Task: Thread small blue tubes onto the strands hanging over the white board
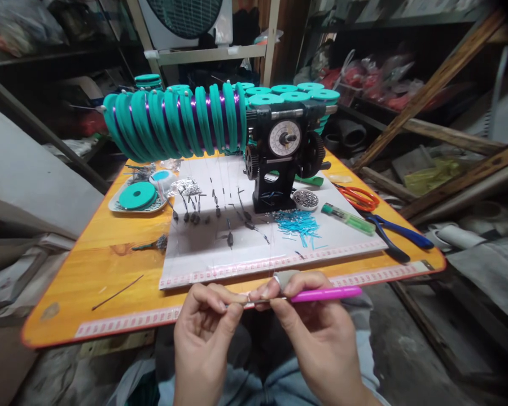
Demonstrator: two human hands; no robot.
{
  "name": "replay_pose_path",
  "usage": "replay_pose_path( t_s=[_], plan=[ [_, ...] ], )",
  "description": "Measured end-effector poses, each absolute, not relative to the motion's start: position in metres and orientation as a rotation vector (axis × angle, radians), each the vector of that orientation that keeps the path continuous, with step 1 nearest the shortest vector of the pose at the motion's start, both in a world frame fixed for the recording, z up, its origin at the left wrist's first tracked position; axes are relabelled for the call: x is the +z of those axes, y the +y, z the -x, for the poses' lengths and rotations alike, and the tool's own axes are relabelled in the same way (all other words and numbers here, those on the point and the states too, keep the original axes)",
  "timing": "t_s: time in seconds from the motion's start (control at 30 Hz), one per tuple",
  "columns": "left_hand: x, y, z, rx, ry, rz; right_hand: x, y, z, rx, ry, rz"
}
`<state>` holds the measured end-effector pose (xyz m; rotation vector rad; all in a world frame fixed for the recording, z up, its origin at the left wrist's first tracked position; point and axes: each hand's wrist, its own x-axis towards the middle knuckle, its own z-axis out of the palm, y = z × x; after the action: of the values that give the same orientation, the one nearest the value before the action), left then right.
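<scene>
My right hand grips a thin tool with a pink handle, its metal tip pointing left toward my left hand. The left fingers pinch something small and thin at that tip; thin lines run from there up over the white mat. Both hands hover just in front of the near edge of the orange table. On the mat lie several small dark sinkers on lines and a scatter of blue tube pieces. Behind stands a black winding machine with a row of teal spools.
A tray with a teal spool sits at the left. A bowl of small beads, a green lighter, orange scissors and blue-handled pliers lie at the right. More teal spools are stacked behind. Cluttered shelves and wooden beams surround the table.
</scene>
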<state>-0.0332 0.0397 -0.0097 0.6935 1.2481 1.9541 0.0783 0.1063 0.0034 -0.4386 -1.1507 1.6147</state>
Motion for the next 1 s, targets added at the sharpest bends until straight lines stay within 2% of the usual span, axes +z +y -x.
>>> replay_pose_path(
  t_s=[0.43, 0.73, 1.0],
  plan=[
    [-0.010, 0.039, 0.033, 1.956, 1.260, -0.699, 0.004, 0.106, -0.080, 1.597, -1.222, 0.440],
    [-0.010, 0.037, 0.032, 1.908, 1.317, -0.736, 0.003, 0.113, -0.092, 1.279, -1.634, 0.462],
    [-0.010, 0.041, 0.026, 1.966, 1.409, -0.704, 0.004, 0.123, -0.096, 1.468, -1.490, 0.458]
  ],
)
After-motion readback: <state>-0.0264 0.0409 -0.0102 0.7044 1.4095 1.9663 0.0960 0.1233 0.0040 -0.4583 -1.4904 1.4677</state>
